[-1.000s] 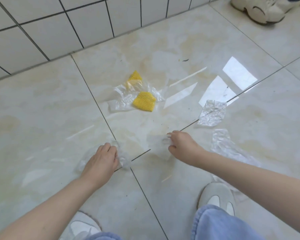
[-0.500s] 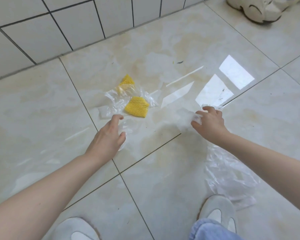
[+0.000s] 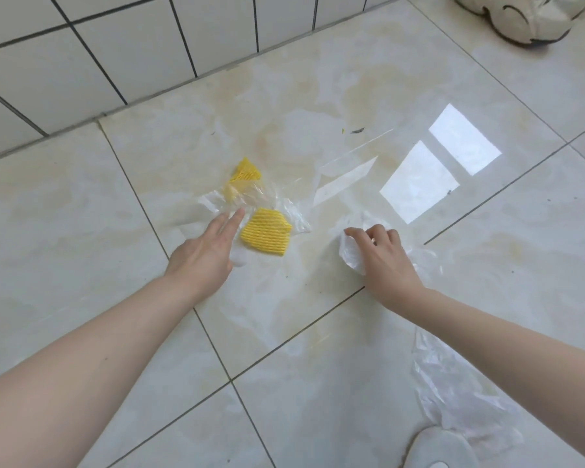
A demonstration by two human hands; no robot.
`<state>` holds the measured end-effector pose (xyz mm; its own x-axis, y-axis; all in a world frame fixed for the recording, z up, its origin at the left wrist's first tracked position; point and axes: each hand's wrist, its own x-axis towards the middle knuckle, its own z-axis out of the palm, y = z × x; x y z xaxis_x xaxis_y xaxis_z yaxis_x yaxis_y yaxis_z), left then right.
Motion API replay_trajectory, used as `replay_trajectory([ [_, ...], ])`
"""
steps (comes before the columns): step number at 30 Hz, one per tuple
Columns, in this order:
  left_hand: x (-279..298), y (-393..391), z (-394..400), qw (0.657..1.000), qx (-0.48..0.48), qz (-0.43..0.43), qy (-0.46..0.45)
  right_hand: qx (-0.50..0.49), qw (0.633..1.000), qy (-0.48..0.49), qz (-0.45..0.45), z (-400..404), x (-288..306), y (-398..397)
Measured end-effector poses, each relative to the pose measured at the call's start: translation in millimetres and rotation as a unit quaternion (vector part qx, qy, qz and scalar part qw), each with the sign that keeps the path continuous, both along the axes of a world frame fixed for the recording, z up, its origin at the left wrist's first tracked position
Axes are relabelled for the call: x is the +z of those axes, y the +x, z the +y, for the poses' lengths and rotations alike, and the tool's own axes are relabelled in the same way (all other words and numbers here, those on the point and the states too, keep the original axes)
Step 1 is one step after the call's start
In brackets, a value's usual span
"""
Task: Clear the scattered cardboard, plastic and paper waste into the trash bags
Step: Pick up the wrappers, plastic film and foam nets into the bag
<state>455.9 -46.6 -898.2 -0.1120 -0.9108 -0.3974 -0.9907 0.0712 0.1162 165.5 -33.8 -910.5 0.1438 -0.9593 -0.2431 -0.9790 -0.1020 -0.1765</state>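
Note:
Two yellow foam net pieces lie on the tiled floor, the larger [image 3: 267,236] near me, the smaller [image 3: 245,172] behind it. A crinkled clear wrapper [image 3: 264,197] spreads between and around them. My left hand [image 3: 206,255] reaches over that wrapper's near edge, two fingers stretched beside the larger net, with a clear plastic scrap [image 3: 238,261] tucked under the palm. My right hand [image 3: 384,258] is closed on crumpled clear plastic [image 3: 352,255] just above the floor. A large clear plastic bag [image 3: 453,396] lies flat at the lower right, partly behind my right forearm.
A white tiled wall [image 3: 115,62] runs along the back left. Another person's pale shoe [image 3: 514,18] stands at the top right. My own shoe [image 3: 436,447] is at the bottom edge. Small dark crumbs [image 3: 357,130] lie on the floor beyond the wrapper.
Both hands moved forward from the near tile joint, each carrying plastic. The right hand gathered the crumpled sheet that lay at the right. The left hand reached the yellow net.

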Motion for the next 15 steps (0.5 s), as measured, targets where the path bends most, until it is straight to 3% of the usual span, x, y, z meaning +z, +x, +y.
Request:
replay_trajectory([
  [6,-5.1,2.9,-6.0,0.997,-0.006,-0.049,-0.061,0.019,0.999,-0.018,-0.033,-12.0,-3.1,8.2],
  [15,-7.0,11.1,18.2,0.999,0.025,-0.005,-0.040,-0.082,0.992,0.005,-0.093,-21.2,0.2,-7.0],
])
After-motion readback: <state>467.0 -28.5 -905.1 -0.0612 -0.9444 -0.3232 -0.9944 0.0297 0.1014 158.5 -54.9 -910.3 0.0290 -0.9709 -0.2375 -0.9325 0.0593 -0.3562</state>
